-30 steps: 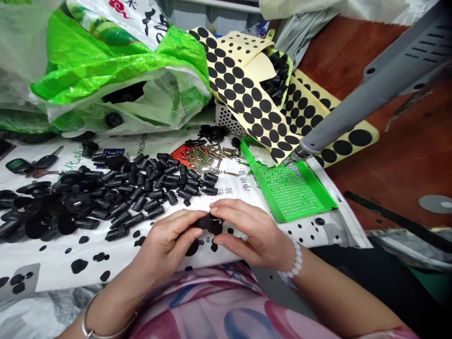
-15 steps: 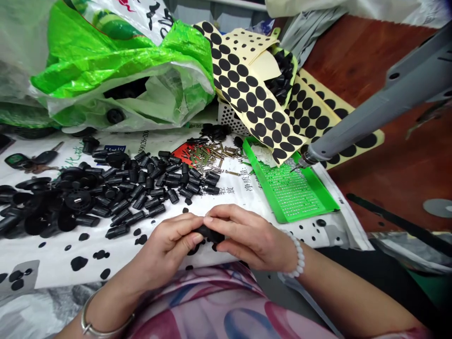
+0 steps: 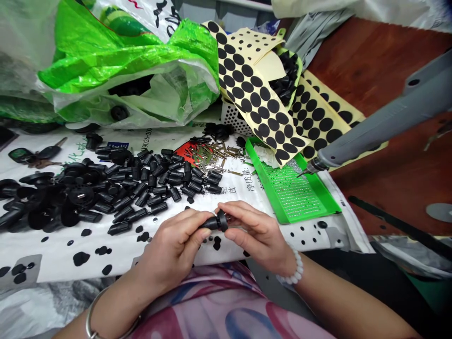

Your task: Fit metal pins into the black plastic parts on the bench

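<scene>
My left hand point(image 3: 174, 247) pinches a small black plastic part point(image 3: 216, 221) by its narrow stem. My right hand point(image 3: 256, 233) closes its fingertips on the part's wider round end. Both hands are low over the white printed sheet point(image 3: 106, 249), close to my body. Just beyond them lies a pile of black plastic sleeves point(image 3: 148, 188), and to the far left a heap of larger round black pieces point(image 3: 45, 197). A scatter of small metal pins point(image 3: 212, 157) lies behind the sleeves.
A green perforated tray point(image 3: 300, 193) lies to the right, with a grey electric screwdriver point(image 3: 374, 127) hanging over it. Yellow sheets of black round stickers point(image 3: 261, 108) drape over a white basket. A green plastic bag point(image 3: 116, 61) fills the back left. Car keys point(image 3: 33, 154) lie far left.
The black part has turned in my fingers so its round flanged end now shows. Both hands shifted slightly right, and the screwdriver tip moved right.
</scene>
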Available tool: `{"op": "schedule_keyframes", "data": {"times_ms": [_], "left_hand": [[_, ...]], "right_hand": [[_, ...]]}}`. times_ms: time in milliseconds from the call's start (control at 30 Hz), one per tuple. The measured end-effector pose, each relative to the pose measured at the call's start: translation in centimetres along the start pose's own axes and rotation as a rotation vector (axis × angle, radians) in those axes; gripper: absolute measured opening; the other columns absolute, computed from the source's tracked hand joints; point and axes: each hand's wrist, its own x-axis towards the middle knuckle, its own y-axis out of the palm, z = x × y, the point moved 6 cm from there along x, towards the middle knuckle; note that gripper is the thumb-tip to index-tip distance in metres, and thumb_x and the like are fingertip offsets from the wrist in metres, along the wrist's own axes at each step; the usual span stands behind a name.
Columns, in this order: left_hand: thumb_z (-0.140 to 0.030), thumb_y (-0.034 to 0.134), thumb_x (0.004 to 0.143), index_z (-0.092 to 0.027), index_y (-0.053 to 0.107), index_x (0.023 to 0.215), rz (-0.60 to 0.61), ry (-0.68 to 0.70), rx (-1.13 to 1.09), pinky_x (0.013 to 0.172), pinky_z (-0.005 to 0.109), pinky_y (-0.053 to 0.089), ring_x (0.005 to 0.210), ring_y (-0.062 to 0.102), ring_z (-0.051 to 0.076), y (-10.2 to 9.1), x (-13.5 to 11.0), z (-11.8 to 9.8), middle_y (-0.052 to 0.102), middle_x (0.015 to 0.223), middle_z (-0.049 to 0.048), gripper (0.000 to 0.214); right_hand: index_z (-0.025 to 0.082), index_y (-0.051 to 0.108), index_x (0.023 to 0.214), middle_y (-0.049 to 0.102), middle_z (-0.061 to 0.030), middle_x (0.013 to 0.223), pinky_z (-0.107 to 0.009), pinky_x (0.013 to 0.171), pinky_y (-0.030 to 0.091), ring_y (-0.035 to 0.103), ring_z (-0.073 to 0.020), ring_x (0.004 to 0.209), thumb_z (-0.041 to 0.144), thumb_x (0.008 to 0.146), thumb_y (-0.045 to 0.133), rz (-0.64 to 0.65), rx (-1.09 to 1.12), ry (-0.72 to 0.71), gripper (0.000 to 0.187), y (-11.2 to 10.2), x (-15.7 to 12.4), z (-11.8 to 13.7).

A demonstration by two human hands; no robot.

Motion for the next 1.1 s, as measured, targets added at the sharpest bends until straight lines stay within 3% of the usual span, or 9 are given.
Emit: {"op": "schedule_keyframes", "data": {"times_ms": [200, 333, 500, 600, 700, 767, 833, 967, 1100], "left_hand": [[-0.016, 0.042, 0.090, -0.008, 0.055, 0.110, -0.092, 0.174, 0.437, 0.064, 0.031, 0.054, 0.073, 0.064, 0.020, 0.9, -0.4, -0.8, 0.066, 0.089, 0.0117, 0.025], [-0.011, 0.042, 0.088, -0.007, 0.055, 0.111, -0.093, 0.204, 0.486, 0.065, 0.033, 0.054, 0.075, 0.064, 0.021, 1.1, -0.4, -0.9, 0.066, 0.090, 0.0126, 0.026], [-0.012, 0.044, 0.089, -0.012, 0.056, 0.113, -0.018, 0.096, 0.096, 0.072, 0.025, 0.051, 0.083, 0.061, 0.015, 0.9, -0.2, 0.2, 0.065, 0.095, 0.0096, 0.027], [-0.018, 0.047, 0.089, -0.015, 0.062, 0.108, 0.066, -0.136, -0.212, 0.062, 0.021, 0.050, 0.069, 0.060, 0.012, 1.0, -0.2, 1.5, 0.065, 0.083, 0.0048, 0.025], [-0.025, 0.049, 0.087, -0.013, 0.067, 0.100, 0.189, -0.386, -0.494, 0.048, 0.019, 0.045, 0.051, 0.052, 0.009, 1.8, -0.6, 2.4, 0.062, 0.067, 0.0016, 0.025], [-0.027, 0.049, 0.087, -0.012, 0.068, 0.097, 0.201, -0.430, -0.524, 0.045, 0.019, 0.043, 0.048, 0.050, 0.008, 1.9, -0.7, 2.4, 0.061, 0.064, 0.0012, 0.026], [-0.024, 0.049, 0.087, -0.013, 0.067, 0.100, 0.123, -0.347, -0.383, 0.050, 0.020, 0.046, 0.054, 0.055, 0.010, 1.4, -0.5, 2.2, 0.063, 0.071, 0.0028, 0.025], [-0.016, 0.049, 0.086, -0.014, 0.063, 0.110, -0.049, -0.079, -0.032, 0.075, 0.026, 0.050, 0.083, 0.062, 0.015, 0.6, -0.3, 1.2, 0.067, 0.092, 0.0080, 0.027], [-0.019, 0.049, 0.086, -0.015, 0.064, 0.106, -0.051, -0.130, -0.099, 0.069, 0.025, 0.050, 0.077, 0.061, 0.014, 0.9, 0.0, 1.9, 0.067, 0.088, 0.0065, 0.025]], "right_hand": [[0.019, 0.063, 0.116, 0.062, -0.0052, 0.094, -0.024, 0.070, 0.056, 0.064, -0.0106, 0.074, 0.026, 0.085, 0.060, -0.041, 0.314, 0.372, 0.031, 1.0, -0.7, -2.8], [0.019, 0.062, 0.116, 0.066, -0.0045, 0.090, -0.029, 0.074, 0.058, 0.067, -0.0125, 0.075, 0.031, 0.086, 0.059, 0.011, 0.505, 0.558, 0.033, 1.8, -1.3, -4.2], [0.021, 0.055, 0.126, 0.059, -0.0100, 0.115, -0.031, 0.087, 0.053, 0.061, -0.0169, 0.101, 0.024, 0.089, 0.055, -0.003, 0.085, 0.131, 0.037, 0.3, -0.6, -1.6], [0.020, 0.045, 0.135, 0.055, -0.0126, 0.121, -0.033, 0.097, 0.046, 0.053, -0.0187, 0.115, 0.022, 0.092, 0.050, 0.094, -0.118, -0.114, 0.043, 0.3, -0.4, 0.0], [0.017, 0.041, 0.136, 0.053, -0.0151, 0.122, -0.032, 0.097, 0.046, 0.052, -0.0184, 0.116, 0.023, 0.094, 0.047, 0.187, -0.148, -0.208, 0.044, 0.4, -0.2, 0.3], [0.014, 0.044, 0.134, 0.055, -0.0168, 0.119, -0.033, 0.095, 0.048, 0.054, -0.0194, 0.114, 0.025, 0.093, 0.047, 0.189, -0.142, -0.212, 0.042, 0.4, 0.0, 0.2], [0.012, 0.049, 0.129, 0.059, -0.0162, 0.111, -0.032, 0.087, 0.052, 0.059, -0.0190, 0.103, 0.028, 0.092, 0.051, 0.148, -0.100, -0.133, 0.041, 0.5, 0.2, -0.4], [0.009, 0.061, 0.112, 0.063, -0.0089, 0.087, -0.025, 0.062, 0.056, 0.065, -0.0133, 0.069, 0.038, 0.087, 0.056, 0.034, 0.117, 0.266, 0.039, 1.0, 0.3, -2.6], [0.007, 0.062, 0.107, 0.062, -0.0026, 0.067, -0.023, 0.056, 0.053, 0.061, -0.0105, 0.056, 0.039, 0.089, 0.051, 0.047, 0.068, 0.417, 0.038, 0.9, 0.5, -2.6]]}}
